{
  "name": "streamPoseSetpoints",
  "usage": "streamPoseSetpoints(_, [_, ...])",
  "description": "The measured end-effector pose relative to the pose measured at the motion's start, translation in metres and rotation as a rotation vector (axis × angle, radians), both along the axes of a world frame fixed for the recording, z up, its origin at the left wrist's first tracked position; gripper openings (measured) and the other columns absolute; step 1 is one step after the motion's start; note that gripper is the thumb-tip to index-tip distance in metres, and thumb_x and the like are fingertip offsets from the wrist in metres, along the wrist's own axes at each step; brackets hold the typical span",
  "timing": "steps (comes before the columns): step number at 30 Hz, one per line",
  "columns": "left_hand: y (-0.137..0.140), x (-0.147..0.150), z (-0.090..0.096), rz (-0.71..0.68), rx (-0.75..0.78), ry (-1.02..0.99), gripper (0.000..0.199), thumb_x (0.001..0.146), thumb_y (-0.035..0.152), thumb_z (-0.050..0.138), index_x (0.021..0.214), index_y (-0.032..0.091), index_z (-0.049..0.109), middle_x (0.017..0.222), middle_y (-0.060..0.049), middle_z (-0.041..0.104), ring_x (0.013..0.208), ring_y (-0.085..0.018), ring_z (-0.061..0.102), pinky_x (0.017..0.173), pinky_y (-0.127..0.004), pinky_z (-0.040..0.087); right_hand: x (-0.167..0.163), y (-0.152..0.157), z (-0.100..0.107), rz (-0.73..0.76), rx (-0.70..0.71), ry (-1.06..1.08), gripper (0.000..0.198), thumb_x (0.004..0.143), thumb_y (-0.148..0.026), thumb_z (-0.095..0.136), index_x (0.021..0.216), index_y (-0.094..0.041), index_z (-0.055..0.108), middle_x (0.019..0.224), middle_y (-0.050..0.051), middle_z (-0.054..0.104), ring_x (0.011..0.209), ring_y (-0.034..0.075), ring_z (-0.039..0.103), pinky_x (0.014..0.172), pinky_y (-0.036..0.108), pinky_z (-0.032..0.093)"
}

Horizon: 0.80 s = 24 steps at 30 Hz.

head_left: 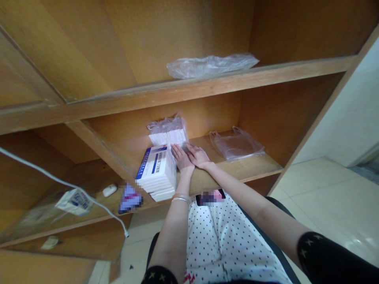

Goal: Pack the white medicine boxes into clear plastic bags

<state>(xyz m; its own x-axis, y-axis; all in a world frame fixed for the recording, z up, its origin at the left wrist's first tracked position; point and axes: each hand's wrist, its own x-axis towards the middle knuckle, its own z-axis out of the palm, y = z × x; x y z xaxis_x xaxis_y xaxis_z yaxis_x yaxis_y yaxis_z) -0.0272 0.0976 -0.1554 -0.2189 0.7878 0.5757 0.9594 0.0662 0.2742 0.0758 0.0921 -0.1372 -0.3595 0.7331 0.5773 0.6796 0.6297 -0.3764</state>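
My left hand (182,161) lies with fingers stretched out along the right side of a stack of white and blue medicine boxes (156,170). Close beside it, my right hand (197,155) is also flat, its fingers extended toward my left hand's fingers. Behind the stack, a clear plastic bag (167,124) partly covers a row of white packs (167,137), near my fingertips. Neither hand visibly grips anything; whether the fingertips touch the packs, I cannot tell.
A folded clear bag (237,146) lies right on the same wooden shelf (233,171); another crumpled bag (211,67) rests above. The left compartment holds a small box (75,202) and a white object (109,190). A white cable (71,184) hangs in front. A phone (210,197) lies on my lap.
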Motion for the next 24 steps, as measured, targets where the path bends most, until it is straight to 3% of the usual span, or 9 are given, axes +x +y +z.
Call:
streamPoseSetpoints(12, [-0.01,0.004,0.007,-0.021,-0.021,-0.089,0.071,0.086,0.025,0.043,0.145,0.005,0.008,0.151,-0.026,0.001,0.141,-0.03,0.002,0.113,-0.048,0.017,0.0,0.002,0.001,-0.07,-0.05,0.002,0.048,0.089,-0.019,0.039,0.137,-0.014,0.041,0.129,0.009,0.055,0.115,0.019,0.05,0.1,0.032,0.036])
streamPoseSetpoints(17, [-0.016,0.006,0.012,-0.052,-0.004,-0.099,0.082,0.08,0.026,0.053,0.144,0.002,0.008,0.149,-0.03,0.001,0.14,-0.036,0.005,0.113,-0.046,0.017,0.001,0.006,-0.002,-0.196,-0.046,0.101,0.034,0.088,-0.019,0.041,0.115,-0.017,0.061,0.107,0.009,0.064,0.1,0.02,0.054,0.094,0.031,0.041])
streamPoseSetpoints(24, [-0.022,0.007,0.02,-0.061,0.009,-0.117,0.083,0.073,0.016,0.053,0.143,-0.001,0.01,0.15,-0.028,0.004,0.14,-0.035,0.01,0.113,-0.044,0.019,0.007,0.015,-0.008,-0.357,-0.066,0.206,0.031,0.088,-0.016,0.039,0.104,-0.017,0.064,0.102,0.009,0.061,0.098,0.018,0.055,0.084,0.027,0.046])
